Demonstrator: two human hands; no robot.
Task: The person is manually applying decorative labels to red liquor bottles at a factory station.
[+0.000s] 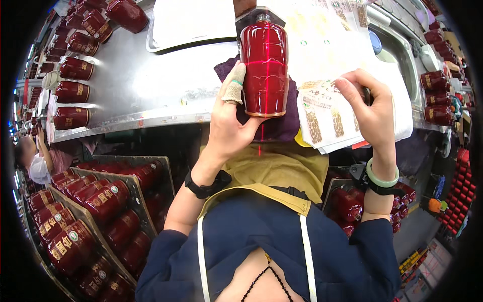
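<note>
Red bottle (264, 70): over purple cloth (276, 132), clasped by our left hand (229, 121).
Right hand (370, 108): partly blocking label sheets (324, 113), right of cloth; grip we cannot tell.
White tray (193, 22): beyond cloth, leftward.
Crate (143, 201): nearer us, left of cloth.

On a worktable (146, 83), a bottle (264, 73) rests over a cloth (288, 132), label sheets (322, 121) to its right, other bottles (73, 92) at far left; a crate (168, 173) stands below left.

The bottle (264, 83) is glossy deep red, crossed by bright pinkish-red lines (268, 45); under it, dark purple cloth (287, 128); to its right, white sheets (324, 118) patterned with gold strips (338, 123).
</note>
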